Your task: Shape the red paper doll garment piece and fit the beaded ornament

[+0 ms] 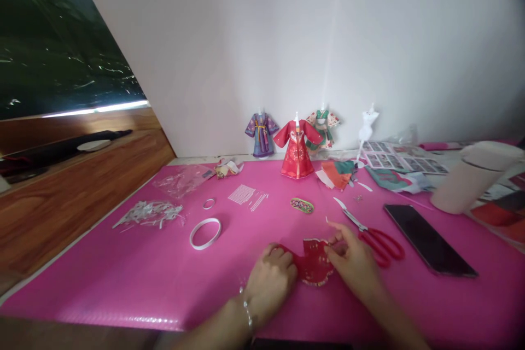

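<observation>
A small red paper garment piece (314,265) with gold trim lies on the pink mat (143,279) near the front edge. My left hand (270,279), wearing a bracelet, has its fingers curled and pressing on the piece's left end. My right hand (353,260) pinches the piece's right edge between thumb and fingers. Red-handled scissors (369,232) lie just right of my right hand, touching neither hand.
Three paper dresses, purple (260,134), red (296,150) and green (323,128), stand by the wall beside a white mannequin (366,128). Tape rolls (205,233), paper scraps (150,213), a phone (429,238), a beige container (471,178) and printed sheets (400,161) lie around.
</observation>
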A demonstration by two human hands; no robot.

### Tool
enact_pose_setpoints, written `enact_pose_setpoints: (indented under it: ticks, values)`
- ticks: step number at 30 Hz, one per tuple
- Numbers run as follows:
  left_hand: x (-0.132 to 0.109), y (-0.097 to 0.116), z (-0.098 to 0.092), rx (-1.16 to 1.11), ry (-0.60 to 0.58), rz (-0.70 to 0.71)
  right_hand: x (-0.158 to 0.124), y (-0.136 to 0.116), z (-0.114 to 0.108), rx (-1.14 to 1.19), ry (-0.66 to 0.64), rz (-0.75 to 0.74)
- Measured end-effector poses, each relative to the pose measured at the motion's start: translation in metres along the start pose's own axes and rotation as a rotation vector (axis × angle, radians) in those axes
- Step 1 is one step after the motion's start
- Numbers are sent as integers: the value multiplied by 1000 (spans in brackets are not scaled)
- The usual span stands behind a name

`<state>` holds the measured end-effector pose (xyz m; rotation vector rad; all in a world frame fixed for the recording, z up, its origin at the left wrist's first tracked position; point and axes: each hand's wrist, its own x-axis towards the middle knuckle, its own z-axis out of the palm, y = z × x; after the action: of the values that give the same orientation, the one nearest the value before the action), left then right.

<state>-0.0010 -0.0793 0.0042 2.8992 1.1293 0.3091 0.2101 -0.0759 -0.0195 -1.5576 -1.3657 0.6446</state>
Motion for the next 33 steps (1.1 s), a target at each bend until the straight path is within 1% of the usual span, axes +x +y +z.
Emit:
enact_pose_setpoints:
  ticks: [2, 4, 6, 8, 9, 11, 13, 14, 16, 18, 20, 21, 23, 25, 27, 30, 32, 33]
  values:
    - [-3, -1, -13, -97, 1, -26, -2, -2, 1, 18, -20, 0]
    - [-2, -5, -31, -193, 1, -51, 1, -6, 1, 38, -35, -7]
    - [8, -13, -52, -210, 10, -63, 10, -13, 0, 49, -33, -23]
    - [24, -23, -74, -185, -7, -55, 23, -25, -4, 57, 2, -42]
    - [33, -28, -84, -161, 15, -38, 29, -31, -7, 63, 26, -54]
    - [49, -36, -102, -121, 73, 43, 39, -42, -13, 78, 77, -82]
    - [56, -41, -112, -77, 108, 127, 41, -47, -16, 76, 109, -102]
    - [56, -42, -112, -63, 109, 165, 38, -46, -16, 62, 113, -105]
    - [47, -43, -104, -40, 52, 220, 25, -37, -12, 13, 95, -100]
    - [31, -40, -85, -19, -63, 222, 8, -23, -7, -56, 45, -94]
    - [13, -33, -63, -6, -146, 162, -9, -9, -6, -109, 11, -104]
    - [5, -28, -52, -27, -160, 132, -15, -3, -7, -132, 2, -108]
    - [-9, -17, -33, -82, -105, 38, -22, 3, -15, -177, 8, -105]
    - [-18, -8, -19, -124, -87, -15, -24, 4, -23, -196, -7, -108]
    - [-22, -6, -12, -153, -127, -22, -24, 2, -29, -149, -66, -105]
    - [-24, -16, -13, -232, -187, -11, -30, -2, -27, 16, -185, -44]
    - [-25, -23, -18, -307, -171, -30, -37, -6, -21, 203, -265, 38]
    - [-25, -24, -21, -353, -138, -53, -41, -8, -18, 313, -311, 99]
